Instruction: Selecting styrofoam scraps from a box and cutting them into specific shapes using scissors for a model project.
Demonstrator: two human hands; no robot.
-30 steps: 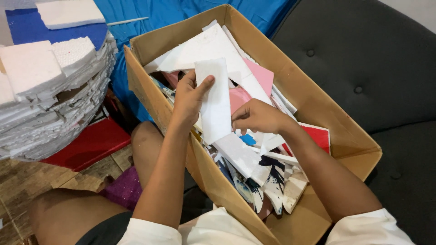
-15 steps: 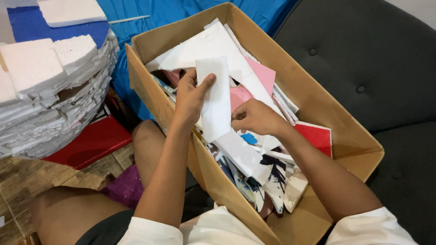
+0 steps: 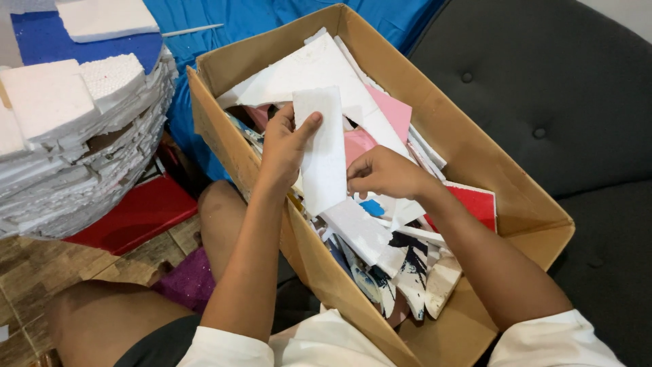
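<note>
A brown cardboard box (image 3: 489,160) rests on my lap, filled with several white, pink, red and blue foam-board scraps. My left hand (image 3: 282,146) holds a long white foam strip (image 3: 324,160) upright over the box, thumb across its front. My right hand (image 3: 384,173) is curled beside the strip's lower right edge, fingers pinched on a white scrap among the pieces. A large white sheet (image 3: 305,71) lies at the far end of the box. A pink piece (image 3: 390,112) shows behind my right hand.
A tall stack of white foam sheets (image 3: 68,143) stands at the left, over a red board (image 3: 136,214). Blue cloth (image 3: 204,61) lies behind the box. A dark grey cushioned sofa (image 3: 564,88) fills the right. Wooden floor (image 3: 41,265) shows at bottom left.
My right hand has shifted slightly left toward the strip. The left hand keeps the white strip in the same place.
</note>
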